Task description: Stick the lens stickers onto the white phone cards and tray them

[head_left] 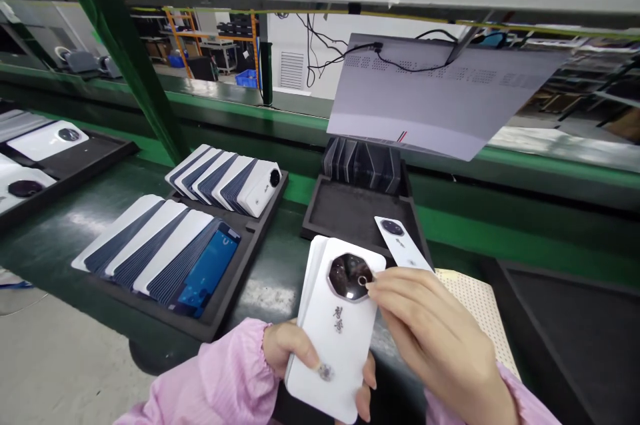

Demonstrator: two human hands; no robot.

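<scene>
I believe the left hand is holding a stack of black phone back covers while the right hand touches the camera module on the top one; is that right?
Not quite: the head view shows the covers are white, not black. The left hand holds the stack of white phone back covers from below, and the right hand does touch the dark octagonal camera module on the top one with a fingertip.

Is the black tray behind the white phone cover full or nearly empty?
Nearly empty. The black tray shows a bare floor; only a row of dark pieces stands at its far end.
</scene>
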